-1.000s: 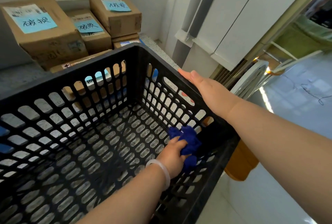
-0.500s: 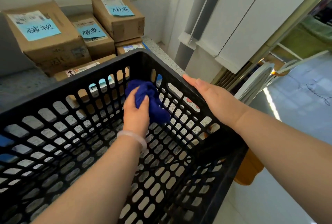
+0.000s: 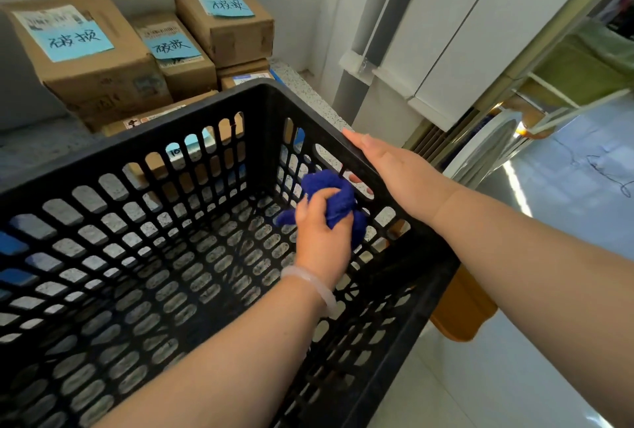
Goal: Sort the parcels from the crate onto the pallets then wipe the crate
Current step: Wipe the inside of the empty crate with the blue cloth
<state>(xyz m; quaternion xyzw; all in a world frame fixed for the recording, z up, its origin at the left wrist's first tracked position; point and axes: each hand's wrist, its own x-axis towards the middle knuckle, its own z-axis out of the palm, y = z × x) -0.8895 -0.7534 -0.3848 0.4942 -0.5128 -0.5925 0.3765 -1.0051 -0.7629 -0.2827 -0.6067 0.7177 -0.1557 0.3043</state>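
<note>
Head view looks down into the black crate, which holds no parcels; the boxes stand stacked on the table beyond its far wall, well past both sets of fingers. The left hand is inside the crate, its fingers clamped round a bunched blue cloth that presses on the inner face of the right wall, just below the right hand. That hand lies on the rim of the same wall, its visible fingers straight and together along the edge; whether any curl down the outer side is hidden. So the sorting looks finished and the wiping is in hand. The main risk, as I judge it, is the lattice: loose folds of cloth beside the left fingers could snag in a slot and drag free of the grip, or a fingertip or the bracelet could catch on a rib. Pushing outward on this wall could also slide the crate toward the floor side, where its near corner seems to have little under it, if the right hand eases off. The crate's floor and other walls may get missed.
</note>
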